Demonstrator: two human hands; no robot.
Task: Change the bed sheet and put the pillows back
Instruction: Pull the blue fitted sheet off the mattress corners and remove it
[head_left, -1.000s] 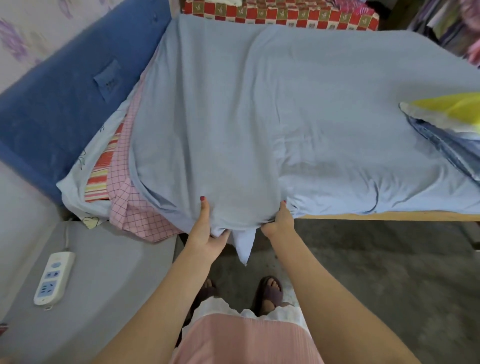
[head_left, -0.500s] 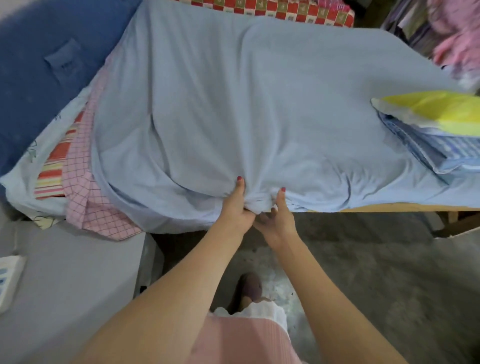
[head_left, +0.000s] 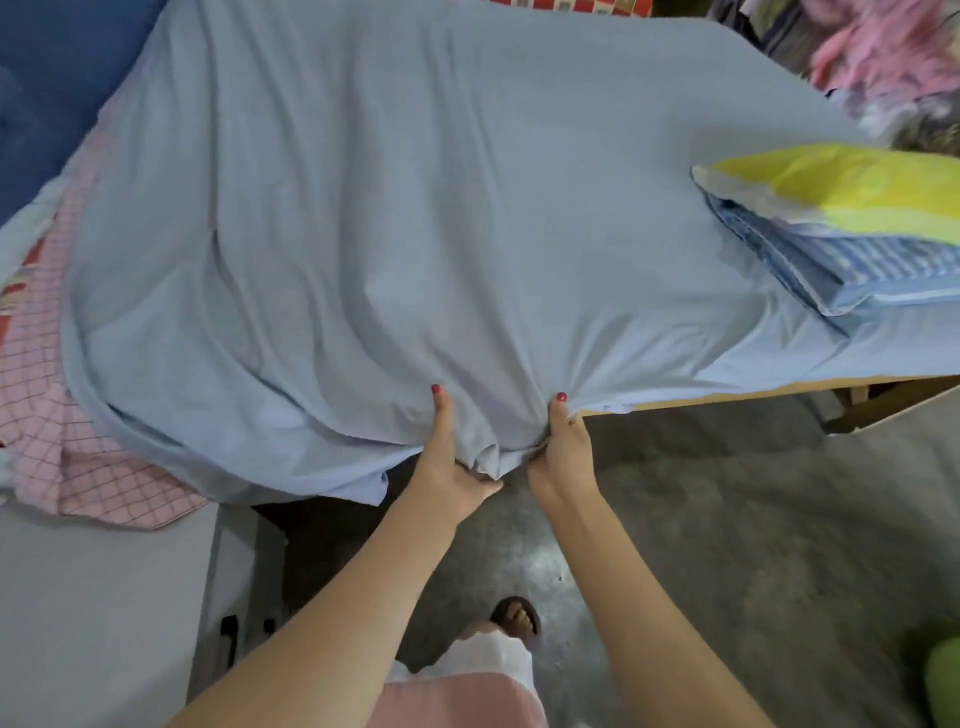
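Two bare hands reach forward from the bottom of the view and meet at the near edge of a bed. The left hand (head_left: 451, 457) and the right hand (head_left: 561, 452) sit close together, nearly side by side, each clamped on a bunch of pale blue sheet (head_left: 415, 218). Thumbs lie on top of the cloth and fingers curl underneath, so the fabric gathers into a tight knot of folds between them. Creases fan out from that knot across the bed.

The sheet covers most of the mattress. To the right of the hands its edge ends at the wooden bed frame (head_left: 727, 391), which shows bare along the side. To the left it hangs loose over the corner, on top of a pink checked cloth (head_left: 67, 447) and a striped layer beneath.

A pillow (head_left: 841, 234), yellow on top with blue stripes below, rests on the sheet at the far right. A blue headboard (head_left: 57, 67) stands at upper left. A grey cabinet (head_left: 93, 597) sits by the bed, with concrete floor (head_left: 727, 519) under the person's sandalled foot.

The step in hand appears to be pulling the fresh sheet taut along this side. The next move likely calls for spreading the hands apart, smoothing the gathered cloth, and tucking the hanging corner under; the pillow then needs moving to the headboard end.
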